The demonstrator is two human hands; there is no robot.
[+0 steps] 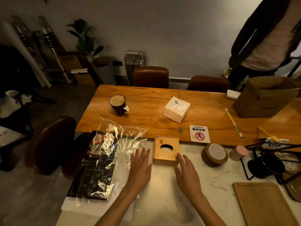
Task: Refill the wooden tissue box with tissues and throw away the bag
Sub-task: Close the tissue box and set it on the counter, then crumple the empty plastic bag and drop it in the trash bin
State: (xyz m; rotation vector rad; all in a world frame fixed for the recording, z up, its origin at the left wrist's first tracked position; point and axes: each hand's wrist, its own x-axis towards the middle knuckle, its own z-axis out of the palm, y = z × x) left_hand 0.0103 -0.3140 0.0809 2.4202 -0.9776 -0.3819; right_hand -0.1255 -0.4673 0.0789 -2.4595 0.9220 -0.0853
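Note:
The wooden tissue box (166, 150) stands on the marble counter with its lid on; white tissue shows through the oval hole. My right hand (187, 173) is open, its fingertips touching the box's near right corner. My left hand (140, 168) is open and flat, just left of the box, at the edge of the empty clear plastic bag (117, 144). The bag lies crumpled over dark packages. A white stack of tissues (176, 109) sits farther back on the wooden table.
A dark mug (118, 104) stands on the wooden table. A no-smoking sign (199, 134), stacked coasters (215, 154), a wooden tray (262, 203) and a black wire rack (267, 160) are to the right. A brown paper bag (263, 97) and a standing person (267, 38) are at the back right.

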